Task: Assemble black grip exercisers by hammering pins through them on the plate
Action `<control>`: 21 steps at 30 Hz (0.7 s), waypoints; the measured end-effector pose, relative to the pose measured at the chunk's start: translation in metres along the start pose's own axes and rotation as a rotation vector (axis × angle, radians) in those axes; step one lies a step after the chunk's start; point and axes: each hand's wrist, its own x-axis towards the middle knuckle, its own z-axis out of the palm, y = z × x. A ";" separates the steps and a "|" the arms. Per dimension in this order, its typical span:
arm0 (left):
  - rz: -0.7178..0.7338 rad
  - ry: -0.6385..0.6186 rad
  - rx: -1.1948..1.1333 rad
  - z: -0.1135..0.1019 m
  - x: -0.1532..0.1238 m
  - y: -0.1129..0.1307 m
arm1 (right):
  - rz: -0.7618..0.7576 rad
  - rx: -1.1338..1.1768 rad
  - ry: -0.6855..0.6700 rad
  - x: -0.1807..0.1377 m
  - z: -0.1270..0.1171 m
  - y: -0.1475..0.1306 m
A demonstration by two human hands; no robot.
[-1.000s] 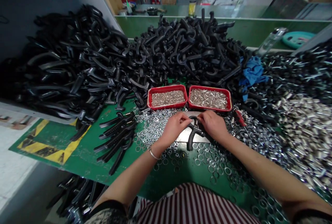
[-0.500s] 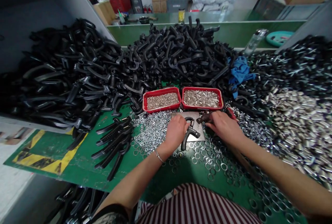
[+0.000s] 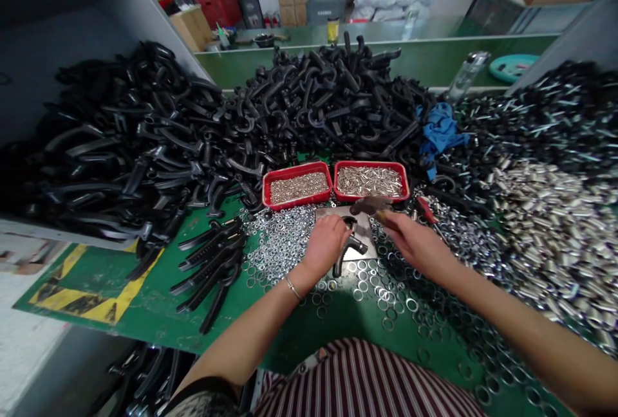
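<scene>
My left hand (image 3: pixel 324 243) is closed on a black curved handle part (image 3: pixel 348 251), which rests on a small metal plate (image 3: pixel 369 237). A short metal piece shows at the part's right end. My right hand (image 3: pixel 416 237) grips a hammer by its handle, and the hammer's dark head (image 3: pixel 371 204) hovers over the plate's upper edge. Loose metal rings (image 3: pixel 360 293) lie just below the plate. Left of my left hand spreads a heap of small nuts or washers (image 3: pixel 277 243). My fingers hide part of the handle part.
Two red trays, one of tiny pieces (image 3: pixel 264 195) and one of pins (image 3: pixel 405 192), stand behind the plate. Black handles (image 3: pixel 309 95) are piled behind and left. Several finished-looking black pieces (image 3: pixel 212 269) lie left. Metal sleeves (image 3: pixel 555 237) and a blue cloth (image 3: pixel 441 130) are right.
The hammer in my right hand has been lifted and turned, its head now higher above the plate. My left hand still holds the handle part. The view has shifted slightly.
</scene>
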 end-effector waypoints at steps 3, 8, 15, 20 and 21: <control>-0.041 0.009 -0.066 -0.003 -0.006 0.004 | -0.026 -0.018 -0.136 0.000 -0.002 0.004; -0.298 0.035 -0.138 -0.001 -0.024 0.019 | 0.152 0.171 -0.053 -0.011 -0.005 0.025; -0.129 0.054 -0.102 -0.027 -0.024 0.016 | 0.399 0.528 0.087 -0.034 0.006 0.037; -0.081 0.055 -0.092 -0.039 -0.014 0.002 | 0.361 0.516 0.115 -0.036 0.003 0.025; -0.110 0.051 -0.124 -0.038 -0.012 0.000 | 0.345 0.501 0.118 -0.035 0.001 0.020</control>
